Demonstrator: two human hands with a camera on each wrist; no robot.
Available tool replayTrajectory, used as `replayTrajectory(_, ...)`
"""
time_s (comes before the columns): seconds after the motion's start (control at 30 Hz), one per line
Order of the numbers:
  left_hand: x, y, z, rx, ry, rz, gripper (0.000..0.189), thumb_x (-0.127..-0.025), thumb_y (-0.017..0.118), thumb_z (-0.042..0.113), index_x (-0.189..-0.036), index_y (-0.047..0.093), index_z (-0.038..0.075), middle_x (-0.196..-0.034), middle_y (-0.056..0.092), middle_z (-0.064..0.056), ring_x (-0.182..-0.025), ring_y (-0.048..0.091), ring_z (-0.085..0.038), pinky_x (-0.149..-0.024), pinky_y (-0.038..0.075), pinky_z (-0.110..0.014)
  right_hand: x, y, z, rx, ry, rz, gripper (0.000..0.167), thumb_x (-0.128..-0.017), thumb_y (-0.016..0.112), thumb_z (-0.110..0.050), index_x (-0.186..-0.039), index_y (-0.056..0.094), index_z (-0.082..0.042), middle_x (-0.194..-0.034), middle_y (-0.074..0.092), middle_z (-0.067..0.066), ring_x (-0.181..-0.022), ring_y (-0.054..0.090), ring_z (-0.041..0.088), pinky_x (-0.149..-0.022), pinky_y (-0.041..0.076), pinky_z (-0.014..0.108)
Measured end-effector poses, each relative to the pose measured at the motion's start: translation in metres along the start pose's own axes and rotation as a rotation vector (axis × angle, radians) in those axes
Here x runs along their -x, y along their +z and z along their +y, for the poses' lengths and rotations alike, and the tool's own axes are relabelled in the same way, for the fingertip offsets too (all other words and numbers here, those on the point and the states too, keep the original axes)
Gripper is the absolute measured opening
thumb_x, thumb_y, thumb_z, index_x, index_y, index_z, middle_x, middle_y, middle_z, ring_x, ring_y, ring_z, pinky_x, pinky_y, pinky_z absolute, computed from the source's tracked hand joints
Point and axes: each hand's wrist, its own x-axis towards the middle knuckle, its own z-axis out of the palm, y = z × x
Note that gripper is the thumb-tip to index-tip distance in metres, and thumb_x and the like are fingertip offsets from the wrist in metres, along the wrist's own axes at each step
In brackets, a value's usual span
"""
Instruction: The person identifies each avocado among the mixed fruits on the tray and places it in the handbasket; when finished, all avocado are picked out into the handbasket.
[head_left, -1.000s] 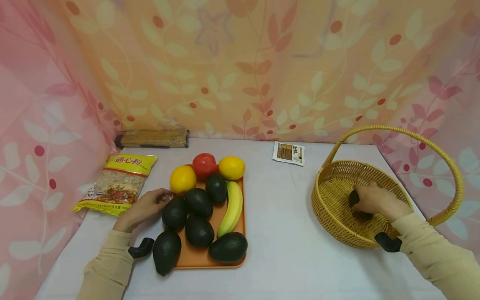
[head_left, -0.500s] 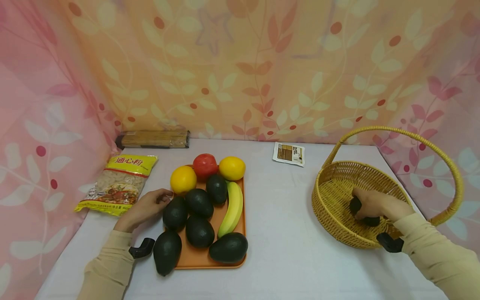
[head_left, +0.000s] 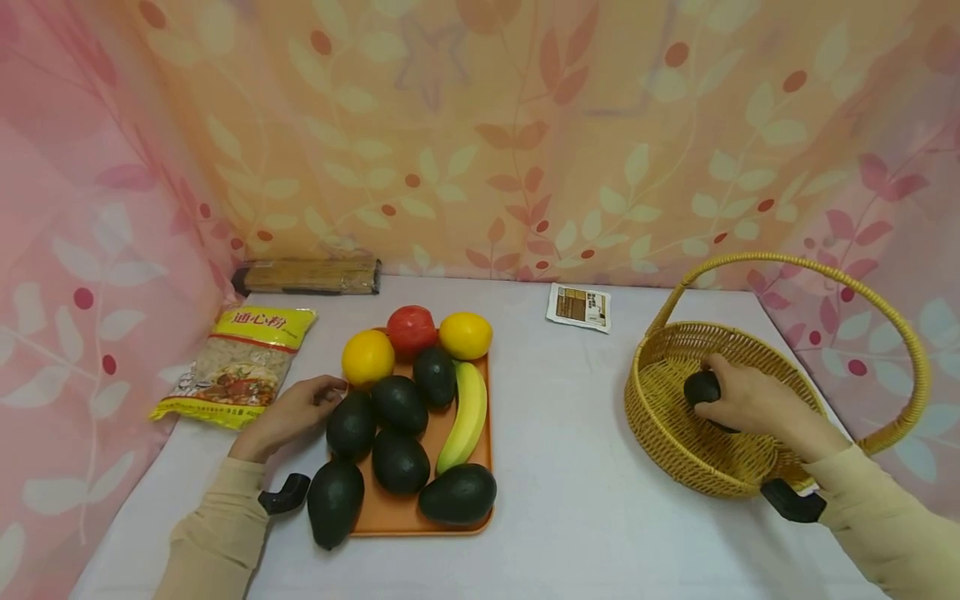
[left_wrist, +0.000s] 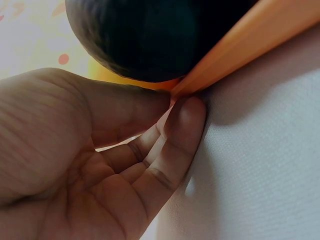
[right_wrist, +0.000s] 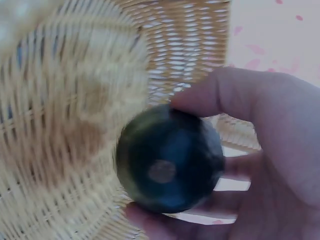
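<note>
My left hand (head_left: 296,417) pinches the left rim of the orange tray (head_left: 384,518) between thumb and fingers, right beside a dark avocado (left_wrist: 150,35). Several avocados lie on the tray with a banana (head_left: 467,421), a yellow round fruit (head_left: 367,358), a red fruit (head_left: 411,332) and a lemon (head_left: 466,335). One avocado (head_left: 333,504) juts out over the tray's near left edge. Inside the wicker basket (head_left: 654,429), my right hand (head_left: 753,404) grips a dark avocado (right_wrist: 167,162), thumb on one side and fingers round the other. The palm covers part of that avocado in the head view.
Left of the tray lies a yellow bag of pasta (head_left: 240,367). A bundled bamboo mat (head_left: 311,276) sits by the back curtain, and a small white packet (head_left: 579,307) lies at the back. The basket's tall handle (head_left: 847,287) arches over its right side.
Inside the basket, my right hand and the avocado shifted slightly towards me, then back away and a little left. My left hand has stayed at the tray rim.
</note>
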Motion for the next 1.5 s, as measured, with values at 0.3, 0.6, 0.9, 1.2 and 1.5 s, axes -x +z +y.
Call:
replayTrajectory(0.3, -0.001, -0.001, 0.001, 0.001, -0.001, 0.002, 0.037, -0.098, 0.053, 0.011, -0.132, 0.053, -0.002, -0.109, 0.064, -0.015, -0.095, 0.056, -0.023, -0.083, 0.049, -0.035, 0.023, -0.029, -0.025, -0.082, -0.010, 0.234, 0.077, -0.084, 0.070, -0.033, -0.140, 0.035, 0.006, -0.125, 0.053, 0.035, -0.100, 0.058, 0.045, -0.081, 0.049, 0.061)
replayTrajectory(0.6, -0.001, -0.004, 0.002, -0.005, 0.003, -0.003, 0.037, -0.098, 0.053, 0.012, -0.132, 0.052, -0.003, -0.110, 0.064, -0.016, -0.095, 0.056, -0.024, -0.083, 0.049, -0.035, 0.038, -0.042, -0.070, -0.080, -0.166, 0.459, 0.068, -0.082, 0.072, -0.027, -0.142, 0.045, -0.009, -0.125, 0.048, 0.026, -0.094, 0.058, 0.042, -0.078, 0.051, 0.062)
replayTrajectory(0.9, -0.003, -0.004, 0.001, -0.003, -0.010, -0.004, 0.037, -0.098, 0.051, 0.013, -0.133, 0.052, -0.001, -0.112, 0.064, -0.015, -0.097, 0.056, -0.024, -0.087, 0.049, -0.037, 0.021, -0.033, -0.133, -0.112, -0.352, 0.517, 0.064, -0.081, 0.070, -0.023, -0.141, 0.050, -0.015, -0.124, 0.053, 0.016, -0.084, 0.061, 0.032, -0.072, 0.053, 0.048)
replayTrajectory(1.2, -0.004, -0.005, 0.003, -0.010, -0.003, -0.005, 0.037, -0.098, 0.051, 0.013, -0.132, 0.053, 0.000, -0.108, 0.063, -0.014, -0.095, 0.055, -0.024, -0.085, 0.047, -0.035, -0.002, -0.010, -0.181, -0.143, -0.535, 0.499, 0.061, -0.078, 0.073, -0.027, -0.133, 0.052, -0.008, -0.123, 0.063, 0.010, -0.096, 0.062, 0.023, -0.082, 0.055, 0.040)
replayTrajectory(1.5, -0.001, -0.001, -0.002, 0.005, -0.018, -0.015, 0.037, -0.098, 0.051, 0.013, -0.133, 0.053, -0.001, -0.108, 0.064, -0.013, -0.094, 0.055, -0.022, -0.083, 0.047, -0.033, -0.020, 0.022, -0.228, -0.159, -0.746, 0.393, 0.054, -0.081, 0.071, -0.023, -0.130, 0.053, -0.011, -0.124, 0.060, 0.006, -0.100, 0.059, 0.018, -0.090, 0.052, 0.032)
